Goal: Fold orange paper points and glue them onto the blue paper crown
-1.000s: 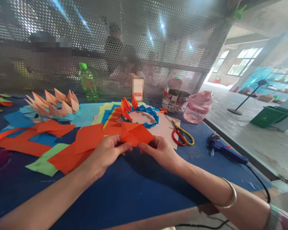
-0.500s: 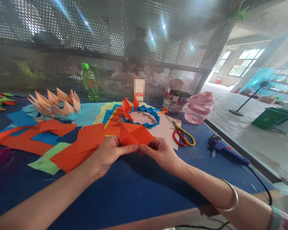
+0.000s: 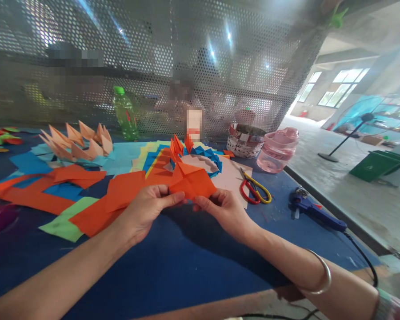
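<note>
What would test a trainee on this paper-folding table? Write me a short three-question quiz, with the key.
1. What colour is the folded paper held between the left hand and the right hand?

2. True or false: the metal bangle is worn on the same arm as the right hand.

3. Which of these lies closest to the right hand?
A. the scissors
B. the glue gun
C. the green plastic bottle

Key: 1. Orange. 2. True. 3. A.
</note>
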`<action>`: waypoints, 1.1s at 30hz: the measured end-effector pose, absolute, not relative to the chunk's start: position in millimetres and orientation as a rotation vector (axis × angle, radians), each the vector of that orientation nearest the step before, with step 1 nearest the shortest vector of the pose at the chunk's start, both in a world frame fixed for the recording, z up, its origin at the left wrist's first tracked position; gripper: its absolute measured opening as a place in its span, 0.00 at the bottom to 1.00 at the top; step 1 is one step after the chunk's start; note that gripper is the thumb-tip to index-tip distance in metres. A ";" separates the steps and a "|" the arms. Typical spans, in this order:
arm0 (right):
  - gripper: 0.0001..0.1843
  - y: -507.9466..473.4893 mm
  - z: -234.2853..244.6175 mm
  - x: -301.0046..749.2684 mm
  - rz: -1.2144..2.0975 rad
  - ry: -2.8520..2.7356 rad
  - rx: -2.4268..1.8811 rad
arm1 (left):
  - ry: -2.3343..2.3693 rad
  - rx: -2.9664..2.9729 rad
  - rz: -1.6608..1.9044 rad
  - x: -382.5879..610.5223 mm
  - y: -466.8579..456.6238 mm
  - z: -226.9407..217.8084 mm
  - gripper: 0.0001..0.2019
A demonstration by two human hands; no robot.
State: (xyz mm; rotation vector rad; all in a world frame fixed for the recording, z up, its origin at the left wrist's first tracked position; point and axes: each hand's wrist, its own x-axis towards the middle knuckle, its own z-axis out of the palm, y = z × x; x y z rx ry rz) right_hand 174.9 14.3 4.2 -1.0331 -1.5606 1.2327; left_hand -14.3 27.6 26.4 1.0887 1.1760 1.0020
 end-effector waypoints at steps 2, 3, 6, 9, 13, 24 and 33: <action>0.19 14.4 3.9 174.1 1.246 -1.539 -1.024 | 1.144 1.042 1.046 -14.9 28.4 24.8 0.17; 0.19 14.5 4.0 173.6 1.249 -1.531 -1.025 | 1.123 1.024 1.059 -14.9 28.4 23.9 0.17; 0.17 14.2 5.4 172.1 1.278 -1.518 -1.022 | 1.043 1.030 1.011 -13.6 26.5 21.9 0.15; 0.15 12.4 7.3 170.4 1.344 -1.550 -0.980 | 1.002 1.067 0.936 -11.5 24.3 21.1 0.12; 0.11 10.4 5.3 170.2 1.236 -1.671 -0.981 | 0.997 0.980 1.001 -12.6 26.6 23.2 0.10; 0.17 18.1 5.5 184.8 0.505 -2.041 -0.802 | 1.070 1.015 0.910 -15.7 25.1 30.5 0.12; 0.11 20.6 1.5 184.5 0.496 -2.024 -0.858 | 1.091 1.022 0.992 -15.1 26.6 27.0 0.16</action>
